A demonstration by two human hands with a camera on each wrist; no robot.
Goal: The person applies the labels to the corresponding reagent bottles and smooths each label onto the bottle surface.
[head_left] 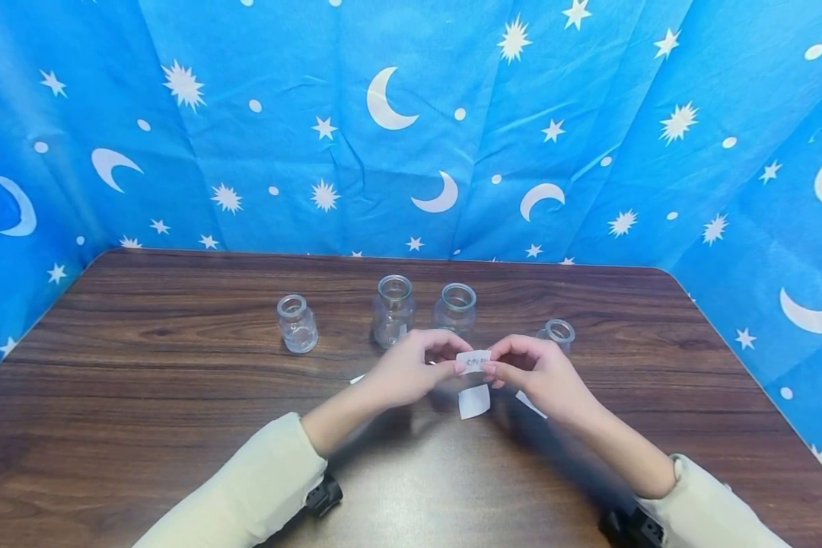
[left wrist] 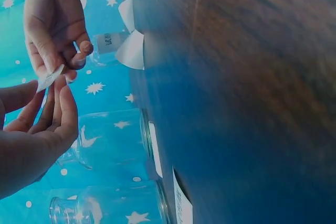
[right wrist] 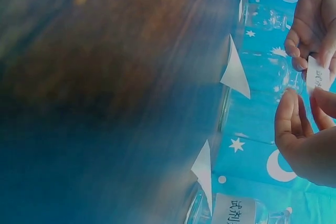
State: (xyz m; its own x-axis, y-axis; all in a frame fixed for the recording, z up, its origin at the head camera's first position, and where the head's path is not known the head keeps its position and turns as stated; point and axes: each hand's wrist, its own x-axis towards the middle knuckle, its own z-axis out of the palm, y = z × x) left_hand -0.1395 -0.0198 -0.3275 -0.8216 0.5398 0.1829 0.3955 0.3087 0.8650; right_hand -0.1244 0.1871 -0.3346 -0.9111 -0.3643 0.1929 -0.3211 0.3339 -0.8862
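Note:
A small white paper label (head_left: 473,361) with handwriting is held up between both hands over the table. My left hand (head_left: 411,369) pinches its left edge between thumb and fingers, and my right hand (head_left: 544,377) pinches the right edge. In the right wrist view the label (right wrist: 317,74) shows black handwritten characters. Behind the hands stand two clear glass jars, the left one (head_left: 393,312) beside the other (head_left: 456,306), partly hidden. A smaller jar (head_left: 559,332) stands behind my right hand; the right wrist view shows a written label (right wrist: 234,211) on its side.
Another small glass jar (head_left: 297,326) stands to the left. A curled white paper piece (head_left: 475,402) lies below the held label. More paper pieces lie by the right hand (head_left: 530,404) and left forearm. The brown wooden table (head_left: 144,365) meets a blue star-patterned cloth (head_left: 281,137).

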